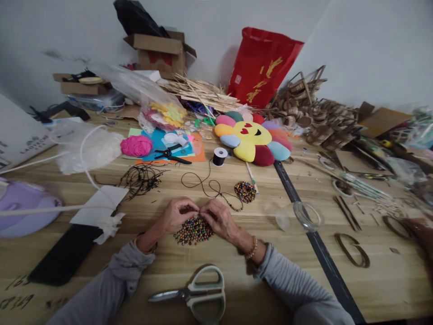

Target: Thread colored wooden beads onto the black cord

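My left hand and my right hand meet above a pile of small colourful beads on the wooden table. Both hands pinch their fingertips together where they touch; what sits between the fingers is too small to make out. A black cord strung with a few beads runs from my right hand toward a black spool. A second small heap of beads lies just beyond the right hand.
Grey-handled scissors lie near the front edge. A clear plastic cup lies on its side at right. A flower-shaped emoji cushion, pink yarn, black pliers, a red bag, boxes and wooden parts crowd the back.
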A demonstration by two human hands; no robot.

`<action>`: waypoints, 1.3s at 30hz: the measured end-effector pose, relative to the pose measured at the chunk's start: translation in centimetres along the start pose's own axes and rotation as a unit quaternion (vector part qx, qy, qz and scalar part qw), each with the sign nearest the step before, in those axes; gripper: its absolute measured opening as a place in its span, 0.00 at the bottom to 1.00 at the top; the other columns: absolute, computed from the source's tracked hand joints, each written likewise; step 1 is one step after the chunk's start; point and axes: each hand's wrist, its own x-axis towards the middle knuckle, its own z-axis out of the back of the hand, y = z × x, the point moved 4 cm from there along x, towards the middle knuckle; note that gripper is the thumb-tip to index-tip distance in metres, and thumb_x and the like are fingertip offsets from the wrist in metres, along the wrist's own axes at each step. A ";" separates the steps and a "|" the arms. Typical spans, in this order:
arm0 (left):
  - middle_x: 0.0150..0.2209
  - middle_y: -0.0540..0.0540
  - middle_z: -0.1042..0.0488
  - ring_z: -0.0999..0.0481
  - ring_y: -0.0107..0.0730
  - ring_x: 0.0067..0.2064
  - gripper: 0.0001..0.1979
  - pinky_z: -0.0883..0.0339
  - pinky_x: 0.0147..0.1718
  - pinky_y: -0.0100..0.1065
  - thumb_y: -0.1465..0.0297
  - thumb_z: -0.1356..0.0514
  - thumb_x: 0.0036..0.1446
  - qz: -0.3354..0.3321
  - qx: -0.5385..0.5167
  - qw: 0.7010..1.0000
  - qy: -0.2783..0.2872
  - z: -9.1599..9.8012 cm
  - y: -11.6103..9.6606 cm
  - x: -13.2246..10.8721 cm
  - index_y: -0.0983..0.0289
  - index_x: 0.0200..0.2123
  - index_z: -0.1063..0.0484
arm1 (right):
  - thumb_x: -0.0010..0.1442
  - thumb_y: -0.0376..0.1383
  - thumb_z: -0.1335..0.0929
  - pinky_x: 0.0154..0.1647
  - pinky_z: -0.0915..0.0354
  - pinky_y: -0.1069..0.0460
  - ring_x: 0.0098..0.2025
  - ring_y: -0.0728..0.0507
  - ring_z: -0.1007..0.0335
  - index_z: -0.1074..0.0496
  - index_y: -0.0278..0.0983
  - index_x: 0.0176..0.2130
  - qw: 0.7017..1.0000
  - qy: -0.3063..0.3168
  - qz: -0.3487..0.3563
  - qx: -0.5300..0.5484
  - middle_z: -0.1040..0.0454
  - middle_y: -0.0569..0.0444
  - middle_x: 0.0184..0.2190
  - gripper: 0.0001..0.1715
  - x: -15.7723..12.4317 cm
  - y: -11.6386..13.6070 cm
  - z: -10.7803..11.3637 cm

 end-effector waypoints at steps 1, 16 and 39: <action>0.28 0.56 0.20 0.23 0.34 0.32 0.04 0.31 0.33 0.31 0.71 0.36 0.51 0.004 -0.002 1.000 -0.001 0.0 0.0 0.0 0.66 0.28 0.21 | 0.69 0.37 0.37 0.36 0.34 0.49 0.34 0.44 0.32 0.29 0.37 0.35 1.000 -0.002 0.001 0.002 0.26 0.50 0.30 0.11 0.0 0.0 0.0; 0.26 0.54 0.21 0.25 0.33 0.30 0.10 0.32 0.33 0.31 0.66 0.35 0.52 0.003 -0.007 1.000 0.006 0.0 -0.4 0.1 0.66 0.24 0.23 | 0.67 0.36 0.36 0.40 0.33 0.49 0.37 0.43 0.30 0.29 0.38 0.40 0.999 0.004 0.022 0.025 0.25 0.49 0.34 0.06 0.1 0.6 0.2; 0.25 0.53 0.23 0.26 0.32 0.30 0.08 0.33 0.34 0.31 0.68 0.38 0.54 -0.019 0.024 0.999 -0.020 -0.1 -1.0 -0.1 0.65 0.25 0.25 | 0.68 0.38 0.36 0.35 0.34 0.50 0.33 0.45 0.31 0.30 0.37 0.39 0.999 -0.021 0.019 0.019 0.27 0.51 0.30 0.08 0.0 0.1 0.2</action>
